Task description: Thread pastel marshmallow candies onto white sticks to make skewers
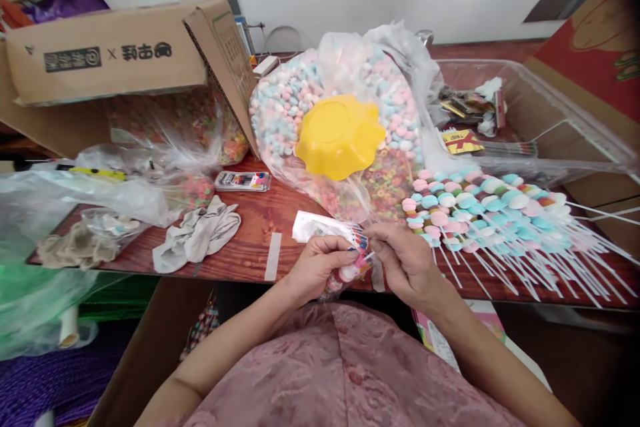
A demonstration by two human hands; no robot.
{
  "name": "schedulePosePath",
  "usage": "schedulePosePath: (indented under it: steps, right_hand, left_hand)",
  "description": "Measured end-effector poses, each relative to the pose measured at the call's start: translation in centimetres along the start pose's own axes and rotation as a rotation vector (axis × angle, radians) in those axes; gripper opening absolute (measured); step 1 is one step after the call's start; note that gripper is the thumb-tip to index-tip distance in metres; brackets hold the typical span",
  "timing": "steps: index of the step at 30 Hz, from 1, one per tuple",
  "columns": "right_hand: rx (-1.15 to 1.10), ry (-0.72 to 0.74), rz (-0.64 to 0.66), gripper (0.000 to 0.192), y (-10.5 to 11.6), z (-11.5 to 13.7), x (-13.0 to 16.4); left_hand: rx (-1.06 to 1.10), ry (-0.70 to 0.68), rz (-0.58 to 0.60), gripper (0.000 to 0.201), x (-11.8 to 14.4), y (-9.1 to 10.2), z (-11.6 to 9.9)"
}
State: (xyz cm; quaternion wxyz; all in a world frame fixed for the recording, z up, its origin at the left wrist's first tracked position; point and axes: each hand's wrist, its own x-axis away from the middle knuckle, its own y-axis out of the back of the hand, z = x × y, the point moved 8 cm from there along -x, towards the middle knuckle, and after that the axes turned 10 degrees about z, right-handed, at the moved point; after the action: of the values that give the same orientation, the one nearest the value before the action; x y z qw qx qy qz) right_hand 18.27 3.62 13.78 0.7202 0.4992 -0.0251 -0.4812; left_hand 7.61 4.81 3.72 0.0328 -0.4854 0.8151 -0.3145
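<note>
At the table's front edge, my left hand [323, 263] pinches the gathered neck of a small clear bag of pink and white candy [345, 273], which hangs below the fingers. A short white stick end [369, 256] pokes out toward my right hand [403, 260], whose thumb and fingertips are pressed together close by. What those right fingertips hold, if anything, is too small to make out. Just behind both hands lies a white packet [306, 225] with several dark-tipped strips at its right end. To the right, many marshmallow skewers [465, 203] lie piled, their white sticks pointing forward and right.
Behind my hands, a yellow scalloped bowl [340, 137] rests upside down on a large bag of marshmallows and candy rings [285, 93]. A cardboard box [110, 47] and crumpled grey cloth [200, 233] lie left. A clear plastic bin [565, 147] stands at right.
</note>
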Motion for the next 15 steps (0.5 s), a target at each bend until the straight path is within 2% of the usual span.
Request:
schedulePosePath:
  steps: [3, 5, 7, 10, 12, 15]
  right_hand:
    - [0.092, 0.108, 0.050, 0.030, -1.3, 1.0, -0.9]
    - [0.059, 0.102, 0.078, 0.034, -1.7, 0.4, -1.1]
    - [-0.110, -0.019, 0.061, 0.037, -1.7, -1.4, -0.7]
    - [-0.454, -0.237, -0.086, 0.041, -1.7, -4.2, 0.9]
    - [-0.524, -0.302, -0.104, 0.029, -2.8, -4.2, 1.7]
    - [-0.438, -0.355, -0.019, 0.010, -5.2, -3.0, 1.8]
  left_hand:
    - [-0.013, -0.077, -0.002, 0.035, 0.0, 0.0, 0.0]
    - [-0.014, -0.128, -0.051, 0.036, 0.1, 0.7, -0.2]
    - [-0.028, -0.184, -0.146, 0.036, 0.4, 2.0, -0.7]
    - [-0.045, -0.264, -0.258, 0.037, 0.9, 3.4, -1.6]
    - [-0.053, -0.295, -0.242, 0.035, 0.7, 3.3, -2.0]
    - [-0.152, -0.381, -0.177, 0.027, 0.4, 2.0, -2.9]
